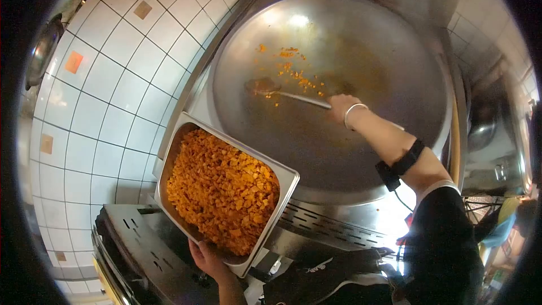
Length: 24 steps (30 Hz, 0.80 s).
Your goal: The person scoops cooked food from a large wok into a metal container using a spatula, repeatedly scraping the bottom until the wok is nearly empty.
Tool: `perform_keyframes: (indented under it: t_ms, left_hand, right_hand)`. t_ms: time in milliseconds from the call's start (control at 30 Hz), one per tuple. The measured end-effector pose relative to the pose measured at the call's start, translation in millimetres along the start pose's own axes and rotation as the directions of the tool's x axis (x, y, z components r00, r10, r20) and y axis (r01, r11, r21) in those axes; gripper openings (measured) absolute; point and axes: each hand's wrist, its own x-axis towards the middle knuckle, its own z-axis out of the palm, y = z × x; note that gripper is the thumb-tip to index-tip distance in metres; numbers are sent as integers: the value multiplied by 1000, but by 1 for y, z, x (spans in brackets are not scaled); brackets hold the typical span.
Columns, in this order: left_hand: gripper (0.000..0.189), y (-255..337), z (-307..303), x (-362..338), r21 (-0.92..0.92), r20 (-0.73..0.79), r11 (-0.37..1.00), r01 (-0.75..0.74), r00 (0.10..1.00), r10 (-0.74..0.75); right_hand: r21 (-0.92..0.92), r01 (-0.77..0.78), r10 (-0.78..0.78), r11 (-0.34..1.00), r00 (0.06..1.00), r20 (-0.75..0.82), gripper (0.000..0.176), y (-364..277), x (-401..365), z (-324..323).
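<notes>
A large round metal wok [339, 152] fills the middle of the view, with small orange food bits [293, 73] scattered on its upper left part. My right hand [343, 108] is closed round the handle of a ladle [262, 86], whose bowl rests on the wok's left side beside the bits. At the wok's lower left, a rectangular steel tray [291, 178] full of diced orange food [226, 192] is tilted. My left hand [204, 257] grips the tray's lower edge from below; part of its fingers is hidden under the tray.
White wall tiles [113, 101] run along the left. Slotted metal stove panels [135, 231] lie below and beside the tray. A metal vessel [488, 152] stands right of the wok. Another pan [45, 51] shows at the far upper left.
</notes>
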Motion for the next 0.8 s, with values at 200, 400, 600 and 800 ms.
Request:
perform_keyframes:
  t_ms: [200, 400, 600, 800]
  left_hand:
    - [40, -8, -8, 0, 23, -16, 999, 23, 1000, -23]
    - [40, -5, -4, -2, -95, -30, 995, 12, 999, -15]
    - [39, 2, 2, -3, -27, -70, 998, 51, 996, -53]
    - [40, -11, -5, 1, -22, -53, 999, -29, 998, 28]
  right_hand:
    - [35, 85, -92, 996, 924, 372, 25, 35, -53, -64]
    - [-161, 136, -42, 978, 874, 484, 28, 70, -137, -98]
    - [-245, 174, -45, 954, 888, 457, 34, 67, -148, -77]
    - [-118, 58, -21, 991, 956, 292, 33, 15, -41, -8]
